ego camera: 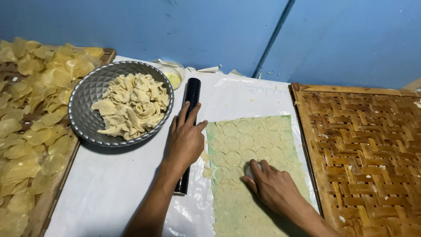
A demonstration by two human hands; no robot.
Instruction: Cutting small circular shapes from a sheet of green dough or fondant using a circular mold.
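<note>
Right hand clenched on a round cutter, pressing into the dough sheet. Left hand flat, released, on the roller beside the sheet. Best pressed straight down, tight against the last circle.

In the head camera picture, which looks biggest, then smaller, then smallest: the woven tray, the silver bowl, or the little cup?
1. Woven tray, though it lies nearer the camera.
2. Silver bowl.
3. Little cup, clearly smallest.
</note>
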